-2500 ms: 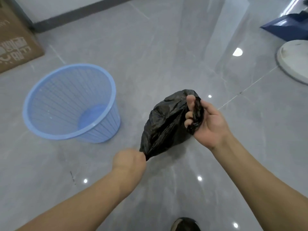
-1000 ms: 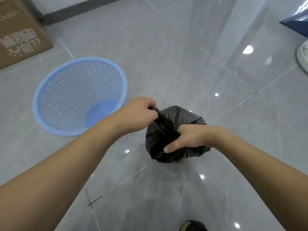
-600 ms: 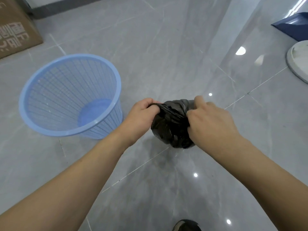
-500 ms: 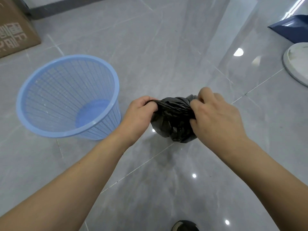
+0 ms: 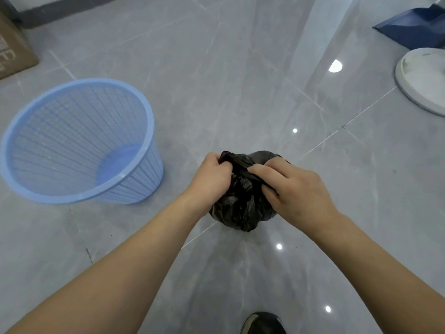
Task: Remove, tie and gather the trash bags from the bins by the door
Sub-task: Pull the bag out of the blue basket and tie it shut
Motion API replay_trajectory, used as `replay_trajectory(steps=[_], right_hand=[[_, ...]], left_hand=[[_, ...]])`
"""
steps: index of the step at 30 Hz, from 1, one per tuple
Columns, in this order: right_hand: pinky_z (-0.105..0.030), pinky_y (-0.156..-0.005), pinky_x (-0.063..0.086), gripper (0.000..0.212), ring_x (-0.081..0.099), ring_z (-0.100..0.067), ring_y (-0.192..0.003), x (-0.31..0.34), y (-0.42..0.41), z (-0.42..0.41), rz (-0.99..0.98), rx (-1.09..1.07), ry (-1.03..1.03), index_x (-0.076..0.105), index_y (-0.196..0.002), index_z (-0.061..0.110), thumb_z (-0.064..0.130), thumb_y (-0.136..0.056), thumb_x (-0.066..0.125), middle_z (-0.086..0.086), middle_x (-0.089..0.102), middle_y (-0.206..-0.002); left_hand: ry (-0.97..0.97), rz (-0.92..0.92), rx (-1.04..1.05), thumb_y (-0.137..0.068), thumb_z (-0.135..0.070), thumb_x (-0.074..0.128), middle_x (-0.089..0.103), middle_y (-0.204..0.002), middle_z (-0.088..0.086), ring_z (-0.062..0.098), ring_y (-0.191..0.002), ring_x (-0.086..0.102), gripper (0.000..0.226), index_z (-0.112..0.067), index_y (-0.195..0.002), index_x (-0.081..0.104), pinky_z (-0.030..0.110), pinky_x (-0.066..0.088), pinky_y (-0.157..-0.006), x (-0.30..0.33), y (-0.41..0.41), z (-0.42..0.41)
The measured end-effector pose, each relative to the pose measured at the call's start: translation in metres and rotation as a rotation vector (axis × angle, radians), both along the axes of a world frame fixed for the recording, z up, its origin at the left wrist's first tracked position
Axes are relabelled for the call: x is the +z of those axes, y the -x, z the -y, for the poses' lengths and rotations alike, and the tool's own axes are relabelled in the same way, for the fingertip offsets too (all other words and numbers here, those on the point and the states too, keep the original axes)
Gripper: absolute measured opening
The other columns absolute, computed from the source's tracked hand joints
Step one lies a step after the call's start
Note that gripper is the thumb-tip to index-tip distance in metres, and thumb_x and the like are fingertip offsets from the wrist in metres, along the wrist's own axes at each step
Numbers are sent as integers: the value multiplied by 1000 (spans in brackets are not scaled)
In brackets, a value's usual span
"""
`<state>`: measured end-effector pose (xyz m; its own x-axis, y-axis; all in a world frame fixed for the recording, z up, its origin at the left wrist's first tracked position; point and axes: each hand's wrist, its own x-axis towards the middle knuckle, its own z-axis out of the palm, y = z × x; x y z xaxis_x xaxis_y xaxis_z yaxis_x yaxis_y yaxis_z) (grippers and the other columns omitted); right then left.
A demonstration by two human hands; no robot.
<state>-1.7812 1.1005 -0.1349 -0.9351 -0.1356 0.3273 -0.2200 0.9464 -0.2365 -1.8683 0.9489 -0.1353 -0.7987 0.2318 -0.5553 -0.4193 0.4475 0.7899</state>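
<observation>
A small black trash bag [image 5: 240, 206] hangs bunched up above the grey tiled floor in the middle of the view. My left hand [image 5: 212, 177] grips the bag's twisted top from the left. My right hand [image 5: 293, 189] pinches the same gathered plastic from the right, its fingers lying over the bag. Both hands touch at the bag's neck. A light blue mesh bin [image 5: 77, 143] stands on the floor to the left with no bag inside it.
A brown cardboard box [image 5: 12, 54] sits at the far left by the dark baseboard. A white round base [image 5: 423, 80] and a dark blue bag [image 5: 416, 27] lie at the right edge. A dark shoe [image 5: 262, 324] shows at the bottom.
The hands have come together on the bag's top, from stretching it apart earlier. The bag now hangs lower and more tightly bunched between them.
</observation>
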Motion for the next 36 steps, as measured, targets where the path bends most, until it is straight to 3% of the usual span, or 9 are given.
replay_trajectory(steps=[4, 7, 14, 17, 19, 25, 30, 33, 36], right_hand=[[-32, -50, 49, 27, 61, -18, -70, 0, -3, -5, 154, -118, 144, 68, -101, 22, 27, -84, 47, 5, 62, -93], [-29, -71, 48, 18, 56, -7, -84, -2, 2, -9, 332, -201, 358, 63, -99, 26, 27, -85, 51, 13, 55, -95], [-15, -47, 40, 12, 55, -4, -51, 12, 10, -12, 842, -267, 1148, 65, -80, 12, 15, -92, 61, 10, 61, -59], [-26, -65, 47, 31, 65, -20, -74, 10, 10, -14, 1026, -205, 1414, 65, -96, -7, 20, -83, 68, -12, 70, -86], [-30, -64, 47, 45, 63, -22, -81, 8, 11, -13, 1027, -213, 1450, 61, -100, -13, 22, -73, 70, -13, 64, -95], [-11, -38, 35, 19, 53, 2, -44, 7, 11, -11, 816, -294, 1346, 63, -70, 4, 6, -89, 60, 8, 57, -86], [-19, -70, 50, 18, 63, -9, -78, 1, 9, -1, 692, -308, 1224, 68, -100, 17, 4, -88, 63, 1, 61, -89], [-9, -67, 46, 25, 61, 4, -73, 6, 11, 1, 720, -304, 1093, 71, -81, 25, 5, -90, 58, 7, 61, -90], [-22, -54, 41, 17, 58, -8, -61, 15, 12, -1, 1029, -266, 1318, 67, -74, 18, 15, -83, 53, 5, 63, -70]], left_hand=[[-145, -11, -215, -74, -29, 63, 63, -92, -7, 15, -91, 61, 53, -31, -116, 32, 32, 47, -82, 3, -8, 12], [117, -285, -417, -63, -47, 65, 62, -103, -17, 8, -107, 52, 53, -43, -105, 32, 34, 28, -100, -8, -16, 16], [424, -811, -427, -84, -21, 52, 56, -75, -19, 12, -95, 44, 33, -38, -109, 63, 33, 19, -91, -16, -9, 12], [482, -871, -449, -84, -20, 49, 52, -82, -15, 16, -94, 43, 36, -39, -108, 67, 32, 17, -86, -23, -6, 13], [448, -849, -439, -82, -22, 43, 46, -87, -15, 17, -97, 41, 38, -36, -105, 69, 29, 15, -85, -26, -7, 13], [133, -614, -305, -77, -10, 37, 58, -107, -30, 9, -113, 37, 39, -40, -76, 61, 11, 11, -94, -25, -10, 9], [185, -456, -241, -81, 1, 43, 59, -106, -27, 17, -120, 34, 46, -38, -67, 63, -2, 6, -87, -26, -4, 6], [287, -532, -281, -82, -4, 44, 56, -111, -23, 13, -118, 31, 34, -31, -79, 65, 13, 10, -92, -22, -4, 6], [438, -732, -321, -78, -11, 50, 52, -113, -15, 15, -112, 35, 25, -30, -91, 60, 35, 21, -98, -16, -6, 8]])
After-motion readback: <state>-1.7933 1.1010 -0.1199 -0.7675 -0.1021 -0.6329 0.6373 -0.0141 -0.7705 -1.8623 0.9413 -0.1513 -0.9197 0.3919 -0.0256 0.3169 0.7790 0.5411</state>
